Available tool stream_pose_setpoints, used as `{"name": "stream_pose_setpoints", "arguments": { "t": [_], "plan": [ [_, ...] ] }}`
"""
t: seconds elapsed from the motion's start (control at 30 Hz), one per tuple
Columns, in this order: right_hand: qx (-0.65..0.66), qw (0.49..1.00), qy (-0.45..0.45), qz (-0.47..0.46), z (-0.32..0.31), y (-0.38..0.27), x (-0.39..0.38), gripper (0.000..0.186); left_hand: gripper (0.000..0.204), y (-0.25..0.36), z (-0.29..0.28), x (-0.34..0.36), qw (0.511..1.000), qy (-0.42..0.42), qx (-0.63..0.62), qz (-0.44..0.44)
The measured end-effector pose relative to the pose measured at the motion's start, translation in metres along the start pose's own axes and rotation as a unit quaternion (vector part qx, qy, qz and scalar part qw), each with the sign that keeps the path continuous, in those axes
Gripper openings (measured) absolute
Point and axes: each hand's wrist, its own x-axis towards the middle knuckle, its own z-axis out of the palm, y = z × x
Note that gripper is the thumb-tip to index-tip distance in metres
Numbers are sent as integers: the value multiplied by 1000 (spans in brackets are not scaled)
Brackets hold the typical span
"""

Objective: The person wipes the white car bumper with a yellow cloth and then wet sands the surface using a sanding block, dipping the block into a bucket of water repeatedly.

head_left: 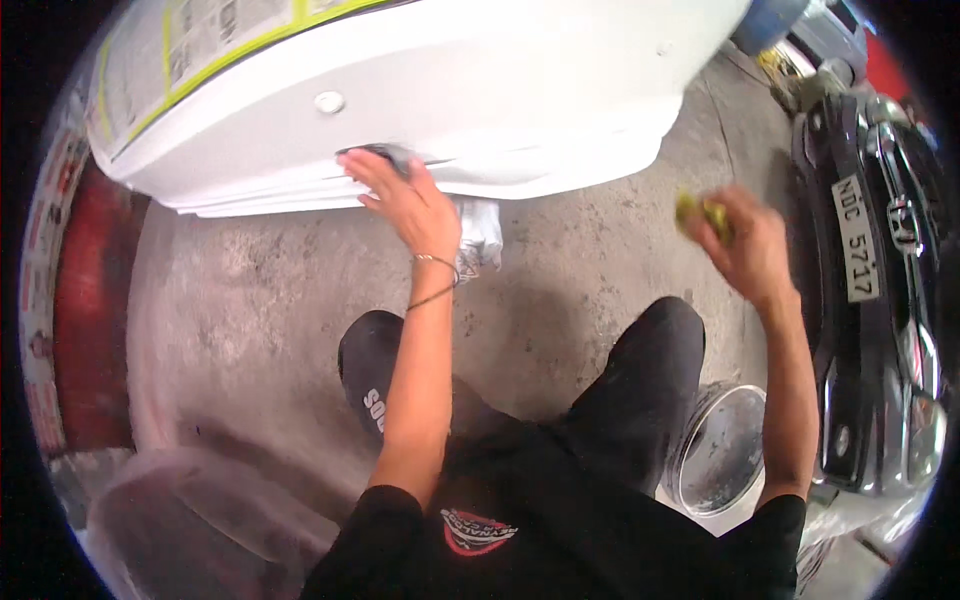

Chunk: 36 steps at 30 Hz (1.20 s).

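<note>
A white car body panel (pixel 520 110) with a creased lower edge spans the top of the view. My left hand (pixel 418 208) is against its lower part, fingers stretched out and holding nothing. Just beyond those fingers lies a dark patch (pixel 397 155) on the panel, partly hidden by the hand. To the right of the panel, above the floor, my right hand (pixel 750 245) is closed round a small yellow-green pad (pixel 688 212). Motion blurs the pad, so its exact kind is unclear.
A metal bucket (pixel 682 470) stands beside my right knee. Along the right side is a dark car front (pixel 850 360). Masking paper with yellow-green tape (pixel 235 75) covers the panel's upper left. Crumpled silvery sheeting (pixel 483 238) hangs below the panel. A red surface (pixel 92 300) is at left.
</note>
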Motion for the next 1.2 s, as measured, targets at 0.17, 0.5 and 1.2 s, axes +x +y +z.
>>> {"name": "stream_pose_setpoints", "arguments": {
  "t": [0.17, 0.5, 1.2],
  "plan": [
    [-55, 965, -229, 113, 51, 143, -192, 45, 101, 20, 40, -28, 903, -201, 239, 297],
    [70, 985, -153, 29, 83, 193, -309, 53, 74, 151, 110, -17, 638, -250, 413, 599],
    [-111, 892, -36, 436, 3, 373, -459, 48, 72, 214, 188, -48, 551, -243, 479, 639]
  ]
}}
